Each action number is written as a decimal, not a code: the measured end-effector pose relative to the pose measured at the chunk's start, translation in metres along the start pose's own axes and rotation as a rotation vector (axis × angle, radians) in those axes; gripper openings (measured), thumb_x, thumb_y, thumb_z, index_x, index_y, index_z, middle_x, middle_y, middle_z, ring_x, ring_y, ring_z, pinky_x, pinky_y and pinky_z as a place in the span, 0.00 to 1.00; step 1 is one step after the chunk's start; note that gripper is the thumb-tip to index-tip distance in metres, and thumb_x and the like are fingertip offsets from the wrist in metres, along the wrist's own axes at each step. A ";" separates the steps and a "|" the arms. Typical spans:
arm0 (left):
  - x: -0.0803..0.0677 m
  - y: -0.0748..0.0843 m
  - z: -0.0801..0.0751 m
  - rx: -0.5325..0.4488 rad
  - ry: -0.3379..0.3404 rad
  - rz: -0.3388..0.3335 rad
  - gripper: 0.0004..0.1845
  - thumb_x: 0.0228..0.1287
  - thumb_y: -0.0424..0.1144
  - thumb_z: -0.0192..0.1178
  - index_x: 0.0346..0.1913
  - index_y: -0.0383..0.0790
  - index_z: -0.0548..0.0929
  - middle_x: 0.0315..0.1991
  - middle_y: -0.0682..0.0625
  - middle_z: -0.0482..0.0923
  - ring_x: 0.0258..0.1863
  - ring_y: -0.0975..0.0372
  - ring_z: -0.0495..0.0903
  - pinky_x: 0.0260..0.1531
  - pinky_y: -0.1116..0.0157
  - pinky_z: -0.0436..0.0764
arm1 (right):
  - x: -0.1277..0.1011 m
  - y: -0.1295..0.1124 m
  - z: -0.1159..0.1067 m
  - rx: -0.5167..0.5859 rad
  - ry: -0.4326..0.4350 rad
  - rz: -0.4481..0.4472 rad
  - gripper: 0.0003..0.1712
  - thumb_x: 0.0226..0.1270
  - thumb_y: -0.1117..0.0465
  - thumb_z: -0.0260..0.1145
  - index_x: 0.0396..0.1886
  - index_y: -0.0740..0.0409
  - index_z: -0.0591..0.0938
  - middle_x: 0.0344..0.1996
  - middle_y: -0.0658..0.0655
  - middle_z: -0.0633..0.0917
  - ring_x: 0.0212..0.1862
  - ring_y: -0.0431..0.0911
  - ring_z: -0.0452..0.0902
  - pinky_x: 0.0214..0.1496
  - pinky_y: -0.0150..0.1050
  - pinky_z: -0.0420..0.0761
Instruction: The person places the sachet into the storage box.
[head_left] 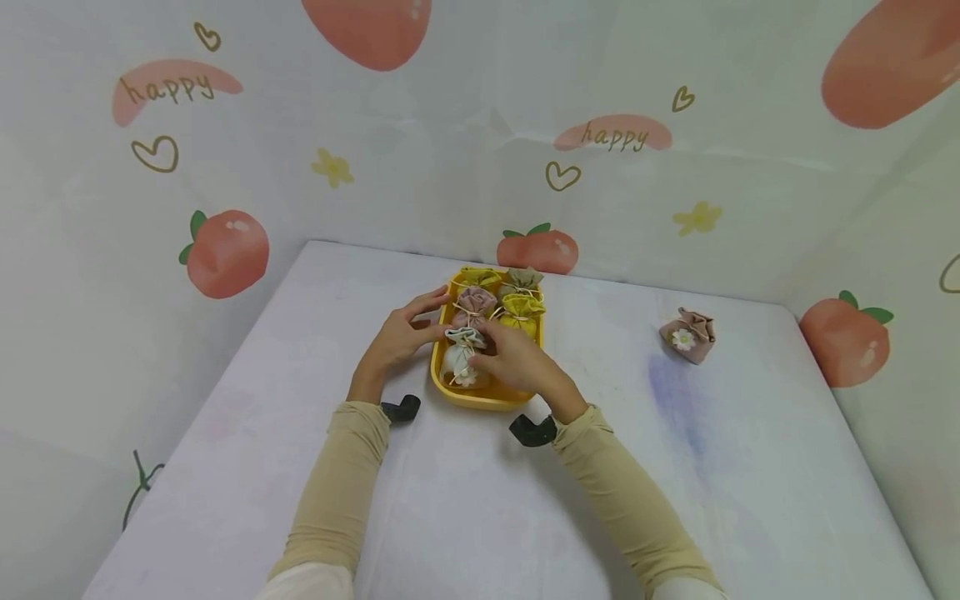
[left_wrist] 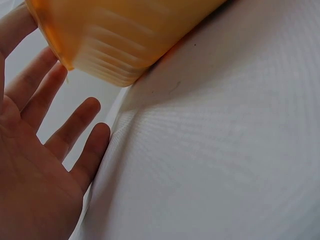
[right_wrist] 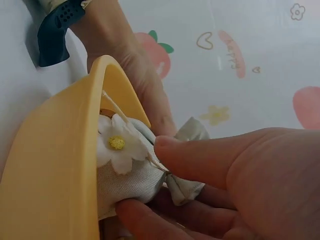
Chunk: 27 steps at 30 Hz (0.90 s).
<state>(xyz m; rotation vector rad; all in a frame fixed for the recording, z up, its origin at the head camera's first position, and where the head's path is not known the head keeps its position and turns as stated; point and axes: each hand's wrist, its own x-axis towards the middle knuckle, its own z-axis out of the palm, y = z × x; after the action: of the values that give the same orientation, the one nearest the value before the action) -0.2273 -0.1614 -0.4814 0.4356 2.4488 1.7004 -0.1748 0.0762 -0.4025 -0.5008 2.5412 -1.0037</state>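
A yellow plastic basket stands near the middle of the table, with several small drawstring pouches inside. My right hand reaches over its right side and pinches the neck of a pale grey pouch between thumb and fingers. This pouch sits at the basket's near end and bears a white daisy with a yellow centre. Along the left rim, my left hand touches the basket with fairly straight, spread fingers. Behind the grey pouch are a pink pouch and a yellow pouch.
Farther back in the basket lie a mustard pouch and a beige pouch. A brownish-pink pouch with a daisy rests alone on the table's right side. A printed cloth backdrop rises behind the table.
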 end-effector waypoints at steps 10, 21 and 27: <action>-0.001 0.000 0.000 0.003 -0.009 -0.013 0.31 0.67 0.48 0.68 0.72 0.55 0.75 0.79 0.65 0.62 0.81 0.59 0.58 0.76 0.50 0.68 | -0.005 0.010 -0.008 0.118 0.026 0.013 0.34 0.70 0.53 0.71 0.72 0.56 0.71 0.59 0.58 0.85 0.62 0.51 0.82 0.66 0.48 0.83; 0.000 0.005 0.000 0.012 -0.034 -0.020 0.32 0.69 0.46 0.66 0.74 0.51 0.72 0.80 0.62 0.59 0.80 0.56 0.59 0.77 0.47 0.67 | -0.036 0.029 -0.036 0.164 0.254 -0.085 0.28 0.70 0.57 0.71 0.66 0.60 0.76 0.58 0.60 0.84 0.59 0.54 0.84 0.61 0.50 0.86; -0.005 0.011 -0.003 0.016 -0.053 -0.039 0.31 0.71 0.46 0.64 0.75 0.51 0.71 0.81 0.61 0.58 0.79 0.53 0.61 0.78 0.48 0.65 | -0.057 0.057 -0.059 0.170 0.425 -0.132 0.25 0.70 0.59 0.70 0.64 0.60 0.78 0.55 0.63 0.86 0.57 0.55 0.84 0.58 0.39 0.87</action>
<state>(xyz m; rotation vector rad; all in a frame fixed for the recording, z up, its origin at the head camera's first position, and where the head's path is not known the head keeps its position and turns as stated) -0.2215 -0.1615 -0.4701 0.4262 2.4192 1.6342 -0.1622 0.1742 -0.3909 -0.4497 2.7744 -1.4982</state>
